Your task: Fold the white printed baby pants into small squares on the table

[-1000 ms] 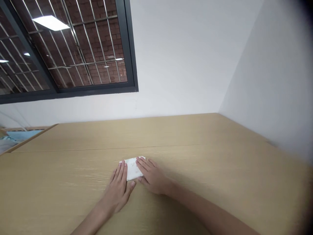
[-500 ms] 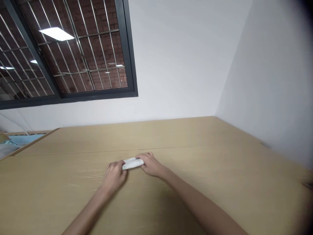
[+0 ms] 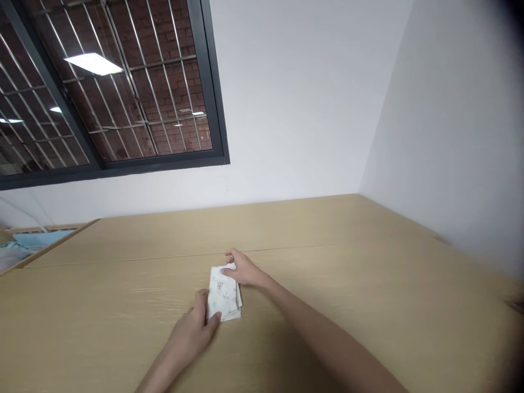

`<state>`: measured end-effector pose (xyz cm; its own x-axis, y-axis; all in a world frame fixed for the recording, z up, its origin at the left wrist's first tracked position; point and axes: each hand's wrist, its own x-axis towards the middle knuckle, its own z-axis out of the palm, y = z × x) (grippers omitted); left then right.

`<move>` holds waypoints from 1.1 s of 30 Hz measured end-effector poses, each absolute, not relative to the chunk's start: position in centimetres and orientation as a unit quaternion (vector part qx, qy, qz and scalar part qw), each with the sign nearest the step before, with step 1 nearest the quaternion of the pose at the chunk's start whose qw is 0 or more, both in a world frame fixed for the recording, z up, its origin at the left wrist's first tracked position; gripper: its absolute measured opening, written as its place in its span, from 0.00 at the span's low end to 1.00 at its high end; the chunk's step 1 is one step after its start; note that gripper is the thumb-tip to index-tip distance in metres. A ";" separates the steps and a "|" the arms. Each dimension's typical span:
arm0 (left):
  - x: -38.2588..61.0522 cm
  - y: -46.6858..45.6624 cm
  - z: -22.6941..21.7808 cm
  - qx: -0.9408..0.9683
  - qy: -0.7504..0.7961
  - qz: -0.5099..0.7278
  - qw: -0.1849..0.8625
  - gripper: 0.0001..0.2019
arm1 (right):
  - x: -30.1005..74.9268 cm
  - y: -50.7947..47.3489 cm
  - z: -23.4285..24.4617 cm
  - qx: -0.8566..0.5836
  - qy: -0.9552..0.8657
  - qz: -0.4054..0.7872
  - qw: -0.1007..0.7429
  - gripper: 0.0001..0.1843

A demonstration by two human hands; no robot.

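A small folded white cloth (image 3: 223,293) with a faint printed pattern lies on the light wooden table (image 3: 327,284), its long side running away from me. My left hand (image 3: 192,333) pinches its near left corner with thumb and fingers. My right hand (image 3: 242,269) grips its far end, fingers curled over the edge.
White walls meet in a corner at the table's far right. A dark-framed window (image 3: 106,87) with metal bars and brick behind it is up left. A blue-lined wooden tray or bed edge (image 3: 28,243) shows at far left.
The cloth was flat under both palms, then gathered up between both hands. Now it is turned about a quarter turn and held at its near and far ends.
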<state>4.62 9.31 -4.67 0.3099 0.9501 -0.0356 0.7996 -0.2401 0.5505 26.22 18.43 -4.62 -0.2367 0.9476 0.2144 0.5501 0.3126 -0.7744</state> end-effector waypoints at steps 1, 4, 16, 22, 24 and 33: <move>4.8 9.0 -4.7 0.778 0.582 0.130 0.197 0.20 | 26.1 18.5 -4.8 -0.511 -0.737 0.280 0.344 0.27; 5.6 7.5 -4.7 0.799 0.587 0.122 0.045 0.19 | 25.8 17.2 -3.9 -0.501 -0.759 0.238 0.341 0.23; 9.2 3.9 -10.4 0.887 0.421 0.168 -0.092 0.18 | 23.5 9.0 -2.9 -0.246 -0.912 0.268 0.188 0.24; 9.1 4.2 -9.2 0.881 0.441 0.163 -0.055 0.20 | 25.7 12.2 -3.9 -0.270 -0.915 0.252 0.165 0.25; 8.9 4.3 -9.7 0.881 0.428 0.183 -0.085 0.25 | 26.4 13.6 -4.1 -0.284 -0.917 0.230 0.159 0.26; 8.8 3.9 -9.3 0.870 0.413 0.218 -0.156 0.26 | 27.9 18.0 -5.2 -0.356 -0.909 0.169 0.136 0.32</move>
<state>8.85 3.95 -9.26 0.5637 0.6516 0.5075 0.7872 -0.6099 -0.0913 27.94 18.04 -5.18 -0.7100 0.6927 0.1271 0.6005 0.6897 -0.4046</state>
